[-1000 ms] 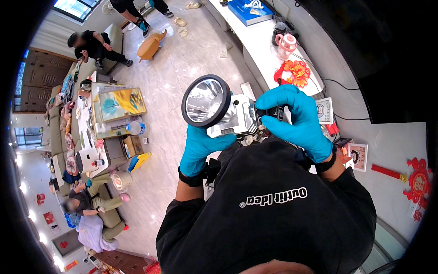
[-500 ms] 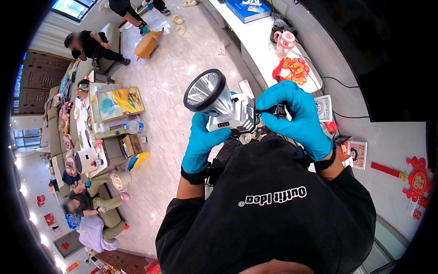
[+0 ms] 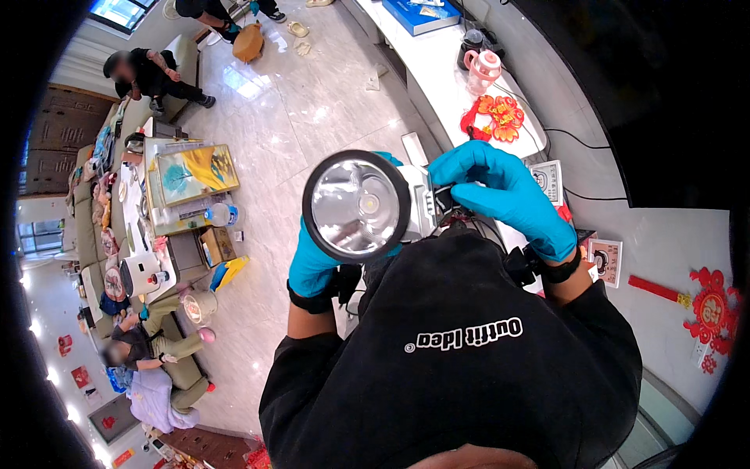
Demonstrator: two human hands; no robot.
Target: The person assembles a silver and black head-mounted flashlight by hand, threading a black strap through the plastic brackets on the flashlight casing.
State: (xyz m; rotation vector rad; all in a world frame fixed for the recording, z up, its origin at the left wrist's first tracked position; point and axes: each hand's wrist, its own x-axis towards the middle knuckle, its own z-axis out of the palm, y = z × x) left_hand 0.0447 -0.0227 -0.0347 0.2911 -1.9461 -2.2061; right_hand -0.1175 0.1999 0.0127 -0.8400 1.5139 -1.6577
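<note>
A silver headlamp with a black rim and a large round reflector faces up toward me. My left hand, in a blue glove, is wrapped round it from behind and below, partly hidden by the lamp head. At the right side of the lamp's silver housing, my right hand, also gloved in blue, has its fingers curled together at a small black part. The fingertips partly cover that part. Thin wires show below it, near my black shirt.
To the right runs a white counter with a blue box, a pink cup and a red ornament. On the left are a low table with a framed picture, a bucket and seated people.
My left hand has turned the headlamp, so its reflector now faces me and covers more of that hand. My right hand has shifted slightly left and stays at the housing's side.
</note>
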